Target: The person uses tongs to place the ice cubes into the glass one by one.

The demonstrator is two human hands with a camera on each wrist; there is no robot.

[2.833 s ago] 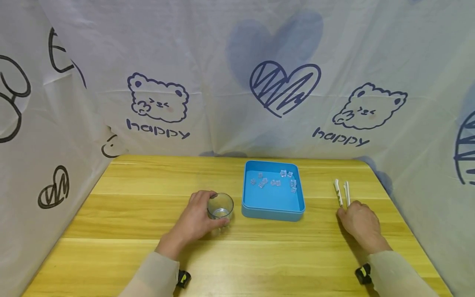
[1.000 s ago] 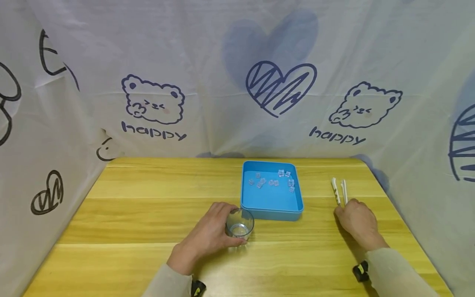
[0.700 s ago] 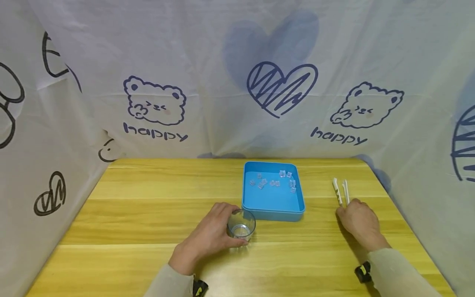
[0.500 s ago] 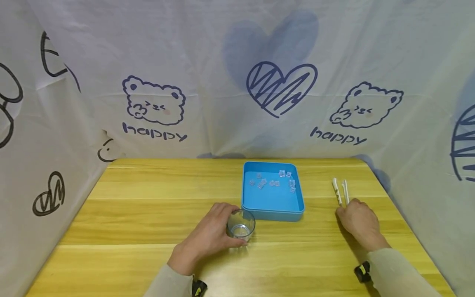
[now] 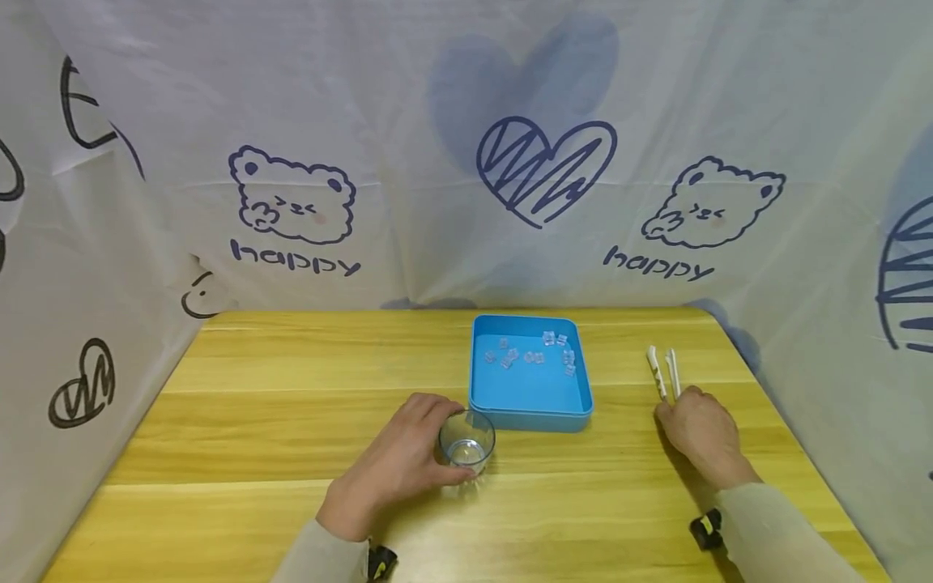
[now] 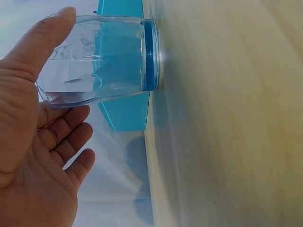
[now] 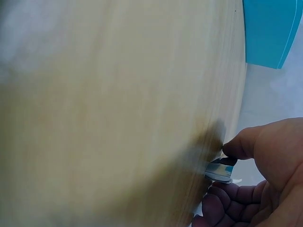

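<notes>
My left hand [image 5: 404, 453] holds a clear drinking glass [image 5: 467, 441] upright on the table by the front left corner of a blue tray [image 5: 530, 393]. In the left wrist view the thumb lies on one side of the glass [image 6: 109, 56] and the index finger on the other, while the remaining fingers curl loosely. Several clear cubes [image 5: 534, 357] lie scattered in the tray's far half. To the right, my right hand [image 5: 705, 429] pinches the near end of white tongs [image 5: 656, 372], whose two arms point away, spread apart. Most of the tongs is hidden in the right wrist view.
The wooden table [image 5: 291, 437] reaches back to a pale cloth curtain [image 5: 423, 162] with bear and heart drawings. Cloth also hangs at the left and right sides. A stretch of table separates the tray from the tongs.
Compared with the oldest frame, my left hand has brought the glass rightward and nearer to me, up to the tray's corner. My right hand and the tongs have stayed put.
</notes>
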